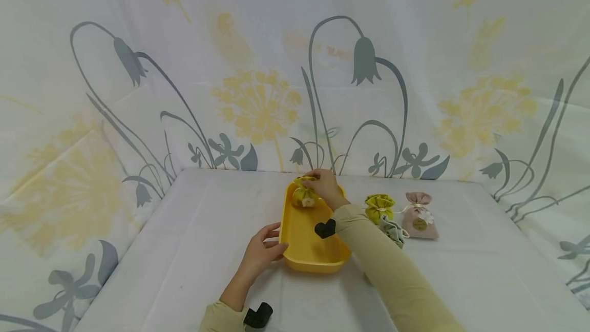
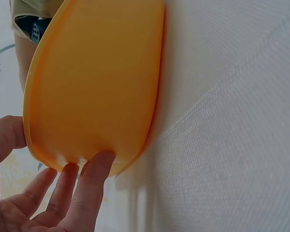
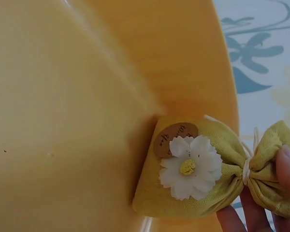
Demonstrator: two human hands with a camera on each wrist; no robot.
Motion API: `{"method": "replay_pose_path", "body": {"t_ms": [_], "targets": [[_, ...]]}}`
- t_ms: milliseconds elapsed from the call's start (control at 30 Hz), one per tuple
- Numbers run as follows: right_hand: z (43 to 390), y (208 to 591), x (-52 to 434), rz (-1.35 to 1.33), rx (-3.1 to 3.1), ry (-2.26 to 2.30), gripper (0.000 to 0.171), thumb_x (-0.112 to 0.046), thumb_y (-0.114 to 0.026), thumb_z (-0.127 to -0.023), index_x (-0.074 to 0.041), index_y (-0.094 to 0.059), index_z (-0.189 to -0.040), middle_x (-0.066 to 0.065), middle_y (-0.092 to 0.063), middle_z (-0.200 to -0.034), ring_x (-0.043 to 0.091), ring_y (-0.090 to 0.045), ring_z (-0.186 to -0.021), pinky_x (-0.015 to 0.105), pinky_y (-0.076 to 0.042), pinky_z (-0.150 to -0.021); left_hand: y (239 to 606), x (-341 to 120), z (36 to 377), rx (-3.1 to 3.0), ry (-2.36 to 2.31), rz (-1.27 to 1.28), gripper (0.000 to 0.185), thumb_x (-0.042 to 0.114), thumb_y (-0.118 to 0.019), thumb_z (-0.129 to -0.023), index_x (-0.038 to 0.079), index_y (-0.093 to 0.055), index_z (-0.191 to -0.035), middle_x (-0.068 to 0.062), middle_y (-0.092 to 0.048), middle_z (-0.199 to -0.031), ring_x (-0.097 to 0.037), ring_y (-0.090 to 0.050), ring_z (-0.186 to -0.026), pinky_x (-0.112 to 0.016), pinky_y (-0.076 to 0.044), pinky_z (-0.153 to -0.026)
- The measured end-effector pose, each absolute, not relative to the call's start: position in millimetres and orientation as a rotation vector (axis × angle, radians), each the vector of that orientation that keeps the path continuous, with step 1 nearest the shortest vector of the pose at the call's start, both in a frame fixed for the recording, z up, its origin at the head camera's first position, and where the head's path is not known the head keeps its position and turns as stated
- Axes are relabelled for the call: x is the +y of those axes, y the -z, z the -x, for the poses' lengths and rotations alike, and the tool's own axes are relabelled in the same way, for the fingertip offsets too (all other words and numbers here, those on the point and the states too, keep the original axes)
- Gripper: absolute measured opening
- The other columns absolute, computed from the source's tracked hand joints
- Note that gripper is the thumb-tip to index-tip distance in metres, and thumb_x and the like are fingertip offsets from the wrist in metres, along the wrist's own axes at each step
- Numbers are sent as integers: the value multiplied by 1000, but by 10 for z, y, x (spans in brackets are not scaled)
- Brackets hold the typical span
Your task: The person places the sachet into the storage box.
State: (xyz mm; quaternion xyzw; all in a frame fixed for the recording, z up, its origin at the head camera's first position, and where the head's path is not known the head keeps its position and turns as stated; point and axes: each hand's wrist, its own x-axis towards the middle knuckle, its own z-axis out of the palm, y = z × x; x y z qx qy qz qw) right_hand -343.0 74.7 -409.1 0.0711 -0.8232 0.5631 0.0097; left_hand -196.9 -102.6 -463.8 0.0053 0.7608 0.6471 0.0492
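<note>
A yellow plastic tray [image 1: 306, 242] stands on the table with its long side running away from me. My left hand [image 1: 259, 255] holds its near left side, the thumb at the rim and the fingers against the outer wall, as the left wrist view shows. At the tray's far end my right hand [image 1: 324, 188] pinches the gathered top of a yellow-green drawstring pouch [image 3: 208, 166]. This pouch carries a white flower [image 3: 191, 166] and a brown tag [image 3: 175, 138]. Its lower part is inside the tray, near the far wall.
Right of the tray lie another yellow-green pouch [image 1: 379, 206], a grey-green pouch [image 1: 392, 230] partly hidden by my right sleeve, and a pink pouch [image 1: 420, 219] with a white flower. A white cloth covers the table [image 1: 198, 229]; a flower-printed curtain [image 1: 276, 40] hangs behind.
</note>
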Motion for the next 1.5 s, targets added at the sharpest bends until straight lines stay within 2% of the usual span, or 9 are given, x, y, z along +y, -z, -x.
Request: {"method": "replay_pose_path", "body": {"t_ms": [167, 500, 767, 1000, 1267, 1500], "targets": [[3441, 4125, 763, -183, -2608, -1712, 19, -6, -69, -83, 2, -67, -101, 16, -63, -104, 29, -59, -95, 34, -52, -81, 4633, -1005, 1960, 2315, -1965, -8, 56, 15, -67, -85, 4, -45, -135, -19, -51, -123, -29, -59, -102, -33, -56, -72], [3284, 3951, 894, -229, -2602, -1611, 34, -6, -72, -80, 1, -64, -112, 16, -61, -112, 31, -55, -105, 39, -49, -86, 4601, -997, 1955, 2316, -1957, 5, 57, 16, -67, -86, 5, -44, -136, -18, -51, -124, -28, -58, -103, -33, -56, -73], [3124, 3881, 1033, -251, -2602, -1659, 37, -12, -71, -83, -2, -62, -117, 14, -60, -117, 30, -54, -110, 38, -47, -91, 4593, -1003, 1945, 2306, -1962, 10, 58, 17, -67, -86, 5, -43, -137, -18, -50, -125, -28, -58, -103, -33, -56, -73], [2902, 3794, 1094, -324, -2584, -1720, 35, -10, -70, -83, -4, -63, -117, 12, -62, -115, 27, -56, -108, 38, -49, -89, 4587, -1015, 1933, 2310, -1962, 33, 58, 17, -68, -86, 6, -43, -137, -18, -50, -126, -27, -58, -102, -33, -56, -73], [2571, 3716, 1189, -424, -2553, -1827, 40, -11, -71, -82, 1, -60, -119, 18, -60, -117, 31, -57, -108, 38, -50, -88, 4594, -1020, 1945, 2325, -1943, 41, 58, 16, -68, -86, 7, -44, -137, -18, -50, -125, -28, -57, -103, -33, -55, -73], [2341, 3708, 1279, -371, -2572, -1861, 39, -17, -73, -81, -2, -63, -115, 12, -63, -113, 27, -60, -102, 35, -51, -85, 4600, -1021, 1956, 2316, -1948, 30, 57, 15, -67, -86, 6, -43, -137, -19, -50, -125, -29, -58, -103, -33, -55, -74]]}}
